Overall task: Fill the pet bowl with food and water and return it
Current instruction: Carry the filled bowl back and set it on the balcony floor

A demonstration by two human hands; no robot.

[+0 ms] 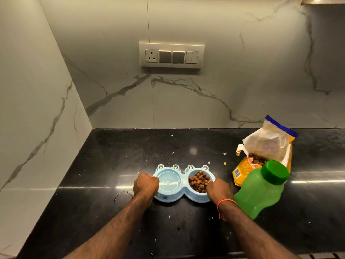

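A light blue double pet bowl [183,197] sits on the black counter [104,165]. Its left compartment holds water [169,182]; its right compartment is full of brown kibble [198,181]. My left hand [145,185] is closed around the bowl's left edge. My right hand [219,189] grips the right edge beside the kibble. Both forearms reach in from the bottom of the view.
A green capped bottle [261,189] stands right of the bowl, close to my right wrist. Behind it leans an open yellow food bag [265,148] showing kibble. Crumbs dot the counter. Marble walls close the left and back, with a switch panel [171,55].
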